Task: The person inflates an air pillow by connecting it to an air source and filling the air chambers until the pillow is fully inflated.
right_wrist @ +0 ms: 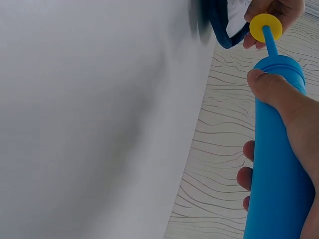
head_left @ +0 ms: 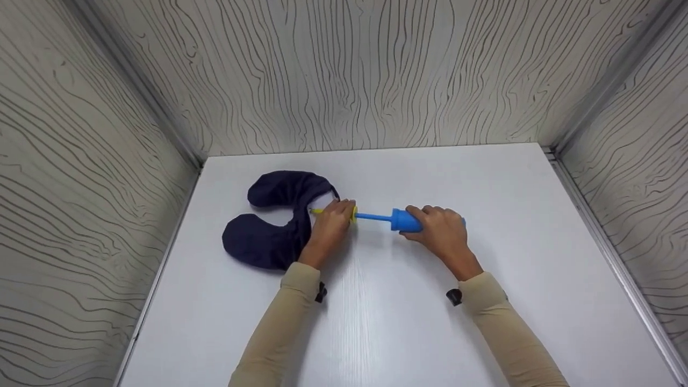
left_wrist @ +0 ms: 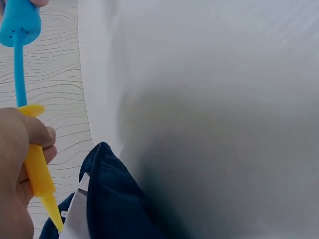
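Observation:
A blue and yellow hand pump [head_left: 406, 220] runs sideways between the two hands. My left hand [head_left: 330, 226] grips its yellow nozzle end [left_wrist: 39, 172]; fingers curl round it just below the yellow flange [left_wrist: 31, 110]. Around the blue barrel [right_wrist: 279, 154] wraps my right hand [head_left: 443, 231], thumb near the collar. A thin blue rod [head_left: 373, 217] shows between barrel and flange. The tapered yellow tip [left_wrist: 53, 214] meets the white inner part [left_wrist: 76, 214] of a navy U-shaped neck pillow [head_left: 263, 242], beside a small clear valve piece [left_wrist: 64, 214]. The pillow's cover is parted there.
The white table [head_left: 387, 322] lies under everything. Wood-grain patterned panels [head_left: 344, 75] rise behind it and at both sides, with metal strips [head_left: 602, 231] along the edges. Dark wrist devices [head_left: 454, 296] sit at the cuffs of the beige sleeves.

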Demonstrator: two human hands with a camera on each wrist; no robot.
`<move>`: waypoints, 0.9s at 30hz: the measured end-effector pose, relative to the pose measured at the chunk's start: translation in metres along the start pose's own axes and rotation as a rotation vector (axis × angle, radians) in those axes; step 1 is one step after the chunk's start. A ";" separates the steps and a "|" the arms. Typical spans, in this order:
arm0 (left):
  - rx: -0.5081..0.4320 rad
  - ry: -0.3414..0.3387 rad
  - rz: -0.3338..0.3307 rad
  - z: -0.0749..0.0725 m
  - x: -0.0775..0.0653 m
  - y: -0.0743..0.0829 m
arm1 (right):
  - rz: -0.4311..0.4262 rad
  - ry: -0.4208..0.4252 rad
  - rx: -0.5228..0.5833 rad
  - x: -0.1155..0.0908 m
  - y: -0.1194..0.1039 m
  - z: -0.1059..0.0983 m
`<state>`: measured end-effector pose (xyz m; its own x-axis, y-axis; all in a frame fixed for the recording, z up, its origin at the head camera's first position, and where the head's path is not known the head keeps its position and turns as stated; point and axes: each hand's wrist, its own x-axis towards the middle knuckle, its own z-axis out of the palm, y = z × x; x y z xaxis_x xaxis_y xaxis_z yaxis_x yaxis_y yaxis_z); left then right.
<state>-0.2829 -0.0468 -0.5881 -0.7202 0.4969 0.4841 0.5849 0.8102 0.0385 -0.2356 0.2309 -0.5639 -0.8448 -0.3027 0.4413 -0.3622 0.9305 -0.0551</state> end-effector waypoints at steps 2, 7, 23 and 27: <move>0.012 0.001 -0.005 -0.001 -0.001 0.001 | 0.002 -0.010 0.004 0.000 -0.001 0.000; 0.063 -0.012 -0.002 -0.002 -0.003 0.009 | -0.016 -0.026 0.015 0.003 -0.010 0.006; 0.068 -0.083 -0.030 -0.005 -0.005 0.023 | -0.068 -0.003 0.058 0.024 -0.049 0.026; 0.040 -0.108 -0.030 -0.004 -0.004 0.017 | -0.057 -0.014 0.065 0.025 -0.044 0.024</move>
<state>-0.2687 -0.0362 -0.5855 -0.7746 0.5006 0.3865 0.5482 0.8362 0.0154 -0.2499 0.1777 -0.5720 -0.8275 -0.3580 0.4326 -0.4343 0.8964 -0.0890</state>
